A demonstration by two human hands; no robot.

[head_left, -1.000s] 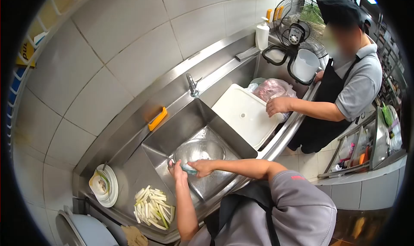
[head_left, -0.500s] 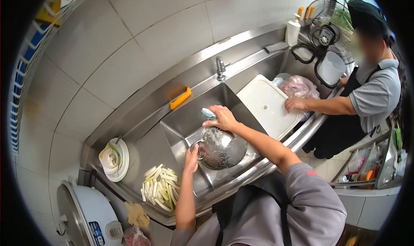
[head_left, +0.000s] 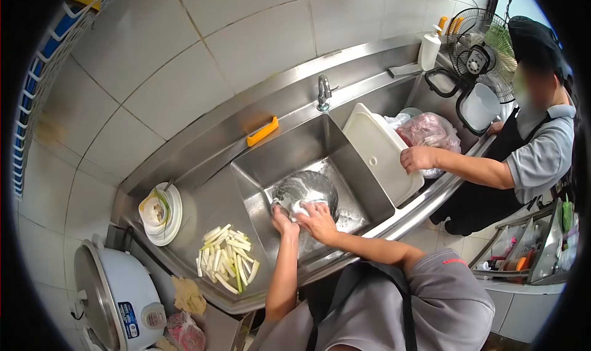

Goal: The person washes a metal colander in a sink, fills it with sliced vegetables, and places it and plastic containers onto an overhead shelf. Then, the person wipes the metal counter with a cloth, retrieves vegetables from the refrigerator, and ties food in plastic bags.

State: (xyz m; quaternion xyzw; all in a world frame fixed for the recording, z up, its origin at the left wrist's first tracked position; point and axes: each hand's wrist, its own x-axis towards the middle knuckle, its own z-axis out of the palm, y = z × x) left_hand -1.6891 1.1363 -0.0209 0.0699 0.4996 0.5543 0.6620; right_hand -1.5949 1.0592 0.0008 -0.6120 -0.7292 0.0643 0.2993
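Note:
A round metal colander is tilted inside the sink basin, with wet, soapy patches on its surface. My left hand is closed on its near left rim. Pressed against the near side of the colander, my right hand grips a sudsy, whitish scrubbing sponge. The two hands are close together, and the sponge is partly covered by fingers. Cut pale-green vegetable sticks lie in a pile on the steel drainboard, left of my left forearm.
Stacked plates stand at the left. An orange-handled knife lies along the back ledge, left of the faucet. At right, a co-worker's hand holds a white lid beside bagged meat. A rice cooker sits lower left.
The colander has come lower and turned in the basin. My right hand moved with the sponge from its far side to its near side, beside my left hand. The co-worker's white lid is more tilted.

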